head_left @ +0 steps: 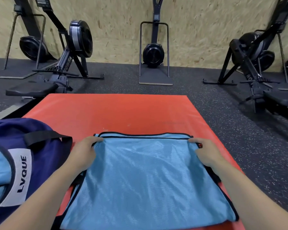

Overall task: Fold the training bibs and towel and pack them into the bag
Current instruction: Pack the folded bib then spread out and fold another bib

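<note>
While rowing machines [76, 47] stand along the chipboard wall, a light blue training bib [145, 176] lies flat on a red mat [116, 112].

The mat lies on dark speckled floor [239, 130]. At its left edge sits a navy bag [43, 163] with a white label reading LVQUE and a black strap, light blue fabric showing in its opening. The bib, edged in black, lies just beside the bag. The left hand [85, 153] pinches the bib's far left corner with curled fingers; the right hand [204, 151] pinches the far right corner likewise.
</note>
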Action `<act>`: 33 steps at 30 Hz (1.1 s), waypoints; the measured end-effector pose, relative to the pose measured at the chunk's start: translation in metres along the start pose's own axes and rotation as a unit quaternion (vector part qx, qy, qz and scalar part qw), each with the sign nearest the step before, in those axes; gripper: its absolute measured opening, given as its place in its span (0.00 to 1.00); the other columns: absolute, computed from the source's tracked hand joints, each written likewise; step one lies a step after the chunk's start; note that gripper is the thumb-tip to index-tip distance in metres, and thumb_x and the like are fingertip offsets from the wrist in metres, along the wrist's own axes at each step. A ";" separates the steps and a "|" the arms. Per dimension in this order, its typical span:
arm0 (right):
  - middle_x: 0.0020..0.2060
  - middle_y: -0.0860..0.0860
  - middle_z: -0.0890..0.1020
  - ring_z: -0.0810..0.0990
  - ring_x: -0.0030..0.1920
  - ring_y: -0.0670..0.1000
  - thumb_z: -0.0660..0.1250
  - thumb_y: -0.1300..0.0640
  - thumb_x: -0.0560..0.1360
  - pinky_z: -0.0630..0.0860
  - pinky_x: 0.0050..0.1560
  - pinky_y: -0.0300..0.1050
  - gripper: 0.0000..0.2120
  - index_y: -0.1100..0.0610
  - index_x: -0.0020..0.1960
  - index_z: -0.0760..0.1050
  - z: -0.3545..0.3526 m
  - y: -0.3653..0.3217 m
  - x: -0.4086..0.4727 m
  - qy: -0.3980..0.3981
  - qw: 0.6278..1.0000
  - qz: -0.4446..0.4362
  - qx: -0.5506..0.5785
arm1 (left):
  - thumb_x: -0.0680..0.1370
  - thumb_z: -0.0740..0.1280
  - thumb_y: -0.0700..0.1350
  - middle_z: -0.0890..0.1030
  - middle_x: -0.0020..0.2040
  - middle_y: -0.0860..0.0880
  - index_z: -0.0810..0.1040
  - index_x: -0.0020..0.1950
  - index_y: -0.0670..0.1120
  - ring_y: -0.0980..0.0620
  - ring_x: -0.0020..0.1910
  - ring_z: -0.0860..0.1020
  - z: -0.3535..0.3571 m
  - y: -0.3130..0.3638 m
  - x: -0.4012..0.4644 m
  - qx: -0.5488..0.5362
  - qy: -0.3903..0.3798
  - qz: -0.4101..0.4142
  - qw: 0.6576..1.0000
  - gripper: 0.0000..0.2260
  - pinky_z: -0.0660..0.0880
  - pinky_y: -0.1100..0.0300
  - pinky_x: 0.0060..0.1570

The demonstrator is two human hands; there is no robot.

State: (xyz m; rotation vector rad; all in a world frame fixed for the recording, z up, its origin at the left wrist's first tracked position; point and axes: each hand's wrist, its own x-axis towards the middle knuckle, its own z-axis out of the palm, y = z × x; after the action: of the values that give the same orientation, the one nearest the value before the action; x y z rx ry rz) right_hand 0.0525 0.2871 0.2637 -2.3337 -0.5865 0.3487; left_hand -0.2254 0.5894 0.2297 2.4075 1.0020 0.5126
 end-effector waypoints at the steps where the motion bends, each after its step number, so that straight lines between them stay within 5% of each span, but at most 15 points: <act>1: 0.43 0.53 0.80 0.71 0.19 0.41 0.54 0.74 0.74 0.61 0.19 0.31 0.28 0.53 0.65 0.78 0.001 0.000 0.001 0.003 1.000 0.001 -0.004 | 0.76 0.57 0.29 0.78 0.67 0.50 0.79 0.67 0.49 0.48 0.61 0.77 0.004 -0.002 0.001 0.014 0.001 0.003 1.000 0.26 0.70 0.62 0.52; 3: 0.44 0.52 0.81 0.76 0.28 0.39 0.56 0.72 0.74 0.69 0.29 0.34 0.27 0.52 0.65 0.78 0.005 0.001 0.004 0.016 1.000 -0.001 -0.026 | 0.76 0.60 0.31 0.77 0.68 0.49 0.79 0.66 0.49 0.45 0.65 0.74 0.007 -0.004 0.003 0.096 0.018 0.027 0.995 0.24 0.69 0.56 0.57; 5: 0.62 0.55 0.79 0.78 0.57 0.51 0.61 0.66 0.75 0.73 0.55 0.46 0.24 0.52 0.69 0.75 0.016 0.004 0.008 0.077 0.982 -0.057 -0.163 | 0.75 0.67 0.35 0.76 0.69 0.44 0.80 0.65 0.48 0.40 0.66 0.73 0.011 0.007 0.002 0.219 0.063 0.074 0.971 0.20 0.71 0.46 0.59; 7: 0.72 0.55 0.70 0.67 0.71 0.57 0.63 0.57 0.79 0.64 0.71 0.54 0.23 0.52 0.74 0.70 0.039 -0.008 0.003 0.110 0.959 -0.147 -0.214 | 0.74 0.70 0.38 0.77 0.67 0.39 0.82 0.63 0.42 0.37 0.65 0.76 0.025 0.034 -0.004 0.216 0.101 0.142 0.961 0.17 0.74 0.41 0.59; 9: 0.76 0.55 0.66 0.63 0.76 0.56 0.56 0.49 0.82 0.58 0.76 0.54 0.23 0.53 0.76 0.68 0.070 -0.034 -0.013 0.053 0.953 -0.237 -0.182 | 0.79 0.63 0.43 0.76 0.69 0.38 0.79 0.66 0.39 0.37 0.69 0.73 0.049 0.065 -0.019 0.168 0.080 0.212 0.959 0.17 0.72 0.39 0.65; 12: 0.80 0.51 0.57 0.52 0.80 0.51 0.34 0.41 0.76 0.47 0.79 0.53 0.37 0.53 0.80 0.57 0.119 -0.061 -0.042 -0.040 0.931 -0.298 -0.206 | 0.80 0.41 0.52 0.64 0.78 0.42 0.65 0.77 0.39 0.45 0.79 0.59 0.080 0.089 -0.042 0.119 -0.027 0.195 0.973 0.31 0.52 0.49 0.78; 15: 0.81 0.47 0.49 0.43 0.81 0.47 0.30 0.42 0.77 0.39 0.79 0.51 0.36 0.52 0.82 0.48 0.134 -0.055 -0.048 -0.073 0.922 -0.273 -0.265 | 0.74 0.31 0.56 0.53 0.82 0.46 0.53 0.81 0.42 0.49 0.81 0.49 0.084 0.080 -0.048 0.160 -0.063 0.153 0.973 0.38 0.38 0.56 0.76; 18: 0.81 0.45 0.46 0.41 0.80 0.45 0.42 0.42 0.84 0.37 0.79 0.50 0.29 0.50 0.82 0.46 0.121 -0.040 -0.032 -0.058 0.930 -0.243 -0.269 | 0.74 0.31 0.60 0.51 0.82 0.47 0.52 0.82 0.44 0.50 0.81 0.48 0.069 0.054 -0.039 0.177 -0.038 0.094 0.979 0.40 0.42 0.53 0.78; 25: 0.81 0.49 0.48 0.43 0.81 0.48 0.41 0.45 0.84 0.40 0.79 0.48 0.29 0.55 0.82 0.46 0.057 0.015 -0.006 0.021 0.944 -0.117 -0.309 | 0.77 0.34 0.59 0.47 0.83 0.49 0.48 0.82 0.44 0.53 0.81 0.43 0.030 0.008 -0.032 0.229 -0.049 0.011 0.972 0.36 0.40 0.52 0.79; 29: 0.81 0.50 0.49 0.45 0.81 0.48 0.40 0.42 0.80 0.38 0.79 0.47 0.34 0.55 0.82 0.49 0.085 -0.017 -0.038 -0.026 0.950 -0.210 -0.231 | 0.74 0.31 0.59 0.50 0.82 0.48 0.51 0.82 0.43 0.52 0.81 0.45 0.044 0.037 -0.047 0.197 -0.005 0.077 0.977 0.40 0.36 0.56 0.77; 33: 0.81 0.46 0.47 0.41 0.80 0.44 0.35 0.38 0.77 0.35 0.78 0.45 0.37 0.52 0.82 0.47 0.120 -0.034 -0.099 -0.102 0.910 -0.320 -0.244 | 0.80 0.39 0.57 0.56 0.81 0.46 0.57 0.80 0.42 0.51 0.80 0.50 0.067 0.060 -0.091 0.148 -0.023 0.147 0.978 0.32 0.42 0.55 0.77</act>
State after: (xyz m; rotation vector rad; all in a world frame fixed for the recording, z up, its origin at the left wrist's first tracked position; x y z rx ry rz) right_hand -0.0914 0.3283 0.2088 -2.3932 -1.6447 0.1398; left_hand -0.2186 0.4663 0.1952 2.8432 0.7466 0.4306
